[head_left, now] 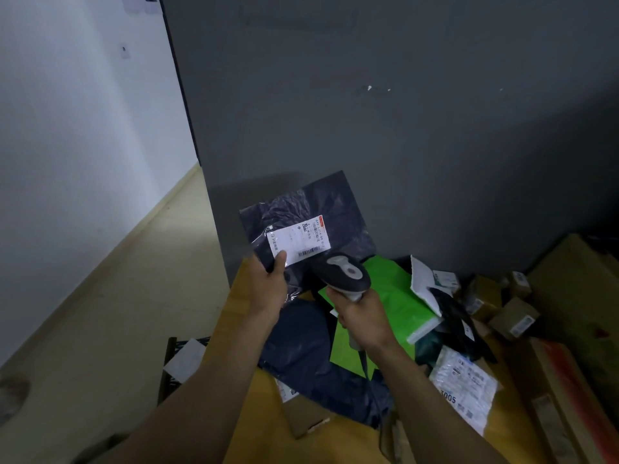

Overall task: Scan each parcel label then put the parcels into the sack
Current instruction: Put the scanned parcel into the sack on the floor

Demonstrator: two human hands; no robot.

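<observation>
My left hand point(269, 284) grips the lower left corner of a dark plastic parcel point(335, 212), holding it up over the table with its white label point(299, 240) facing me; my thumb lies on the label's bottom corner. My right hand point(361, 321) grips the handle of a dark grey barcode scanner point(343, 271). The scanner's head sits just below and right of the label, close to the barcode. No sack is recognisable in view.
A yellow wooden table point(254, 416) carries a heap of parcels: dark bags point(301, 349), a green bag point(392, 296), a white mailer point(423, 283), a clear bubble bag point(469, 386), small cardboard boxes point(512, 316). A grey partition point(402, 112) stands behind. Beige floor point(100, 329) lies left.
</observation>
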